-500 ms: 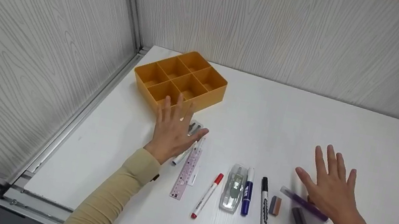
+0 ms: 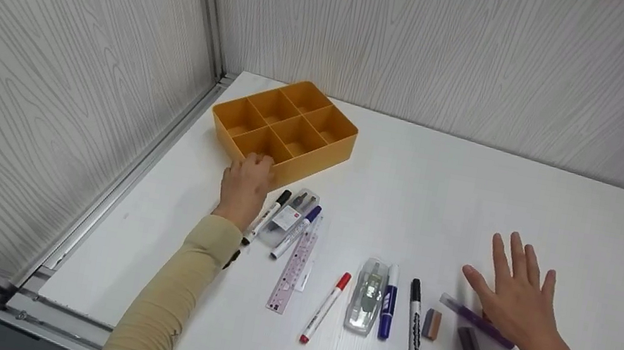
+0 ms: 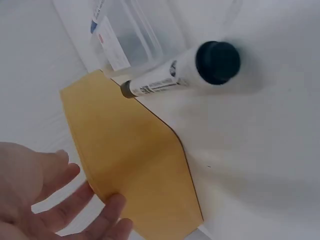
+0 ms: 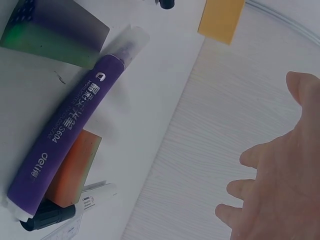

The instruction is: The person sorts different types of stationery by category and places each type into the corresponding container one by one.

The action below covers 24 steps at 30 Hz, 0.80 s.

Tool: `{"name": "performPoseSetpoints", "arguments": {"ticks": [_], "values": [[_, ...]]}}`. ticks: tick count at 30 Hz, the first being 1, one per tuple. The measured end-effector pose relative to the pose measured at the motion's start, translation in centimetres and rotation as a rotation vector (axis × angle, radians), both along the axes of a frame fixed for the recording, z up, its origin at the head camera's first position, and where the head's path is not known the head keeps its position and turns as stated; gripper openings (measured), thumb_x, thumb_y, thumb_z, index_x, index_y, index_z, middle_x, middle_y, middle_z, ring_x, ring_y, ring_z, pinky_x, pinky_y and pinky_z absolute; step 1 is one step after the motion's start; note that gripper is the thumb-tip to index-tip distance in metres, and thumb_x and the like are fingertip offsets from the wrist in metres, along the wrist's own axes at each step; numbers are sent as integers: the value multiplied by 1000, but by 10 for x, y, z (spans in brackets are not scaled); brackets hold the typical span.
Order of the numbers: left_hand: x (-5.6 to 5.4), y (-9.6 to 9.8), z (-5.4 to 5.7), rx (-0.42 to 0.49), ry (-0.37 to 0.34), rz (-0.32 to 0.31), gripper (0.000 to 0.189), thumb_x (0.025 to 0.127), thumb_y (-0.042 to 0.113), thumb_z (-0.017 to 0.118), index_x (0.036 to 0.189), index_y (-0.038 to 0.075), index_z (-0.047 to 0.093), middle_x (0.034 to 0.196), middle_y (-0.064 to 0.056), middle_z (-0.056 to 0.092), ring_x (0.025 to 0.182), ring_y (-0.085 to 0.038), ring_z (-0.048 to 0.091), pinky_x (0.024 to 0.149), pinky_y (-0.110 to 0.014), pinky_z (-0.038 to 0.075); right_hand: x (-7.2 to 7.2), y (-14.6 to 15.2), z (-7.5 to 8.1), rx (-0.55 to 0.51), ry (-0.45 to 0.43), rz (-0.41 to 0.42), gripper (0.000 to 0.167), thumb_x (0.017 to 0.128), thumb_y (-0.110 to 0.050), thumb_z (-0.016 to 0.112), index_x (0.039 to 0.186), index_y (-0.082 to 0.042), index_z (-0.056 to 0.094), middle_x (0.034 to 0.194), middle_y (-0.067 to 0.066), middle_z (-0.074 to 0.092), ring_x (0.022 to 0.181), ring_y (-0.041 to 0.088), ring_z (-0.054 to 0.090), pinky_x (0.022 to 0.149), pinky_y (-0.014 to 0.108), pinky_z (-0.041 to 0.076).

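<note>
An orange six-compartment storage box [image 2: 315, 159] stands at the back left of the white table. My left hand [image 2: 244, 189] is at its near corner, fingers bent over the rim. In the left wrist view its fingers [image 3: 112, 207] touch the box's edge. Beside this hand lie a black-capped marker [image 2: 266, 218], a clear compass case [image 2: 286, 218] and a blue-capped marker [image 2: 296, 233]. My right hand [image 2: 524, 302] is spread with straight fingers above a purple highlighter [image 2: 476, 319], holding nothing. Near it lie a dark eraser [image 2: 468, 344] and a two-tone eraser [image 2: 432, 324].
A pink ruler [image 2: 292, 271] lies in front of the compass case. Farther right are a red marker [image 2: 325, 309], another clear case [image 2: 366, 297], a blue marker [image 2: 389, 304] and a black-capped marker [image 2: 415, 325]. Wood-grain panels [image 2: 438, 43] border the table.
My left hand has moved left from above the compass case to the box's near corner, and its spread fingers have bent over the rim. The right hand stays in place.
</note>
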<state>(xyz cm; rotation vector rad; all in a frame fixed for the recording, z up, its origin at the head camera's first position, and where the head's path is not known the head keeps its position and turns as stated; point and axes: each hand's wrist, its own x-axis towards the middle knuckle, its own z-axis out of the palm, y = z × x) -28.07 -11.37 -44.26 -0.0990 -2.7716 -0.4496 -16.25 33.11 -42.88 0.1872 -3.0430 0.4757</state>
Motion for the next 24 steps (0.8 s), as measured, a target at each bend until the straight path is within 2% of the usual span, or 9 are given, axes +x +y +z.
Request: {"name": "performPoseSetpoints", "arguments": {"ticks": [3,8,12,17,24], "values": [[-6,-6,0,30,19,3,16,93,7,65,109,5,69,103,-15,69,93,-35,66,82,-46,56,0,0,0,-2,-11,1,85,100,-58,40,159,-10,3,165,24,-3,151,48,-3,108,78,-8],[-12,-10,2,94,18,-10,17,88,-4,66,102,4,74,92,-13,72,84,-30,68,80,-42,57,0,-1,-1,-1,-14,0,85,100,-58,39,159,-10,3,165,24,-3,151,48,-2,109,78,-7],[-15,-10,-1,122,30,-49,15,89,-5,65,97,2,75,89,-13,74,82,-29,69,78,-43,58,0,0,-1,-3,-21,-2,85,100,-58,39,159,-9,4,165,24,-3,151,48,-2,109,77,-7],[-23,-9,-1,122,7,-60,16,89,-6,64,96,3,76,87,-12,74,79,-28,67,77,-42,57,0,-1,-2,-3,-23,-2,85,100,-58,39,159,-8,4,165,24,-3,151,48,-1,109,78,-6],[-33,-8,0,210,-57,-59,23,90,-10,57,86,5,74,78,-8,64,74,-23,54,69,-35,48,-2,-5,-3,-3,-25,9,85,100,-59,39,159,-8,5,165,25,-2,150,49,0,109,78,-6]]}}
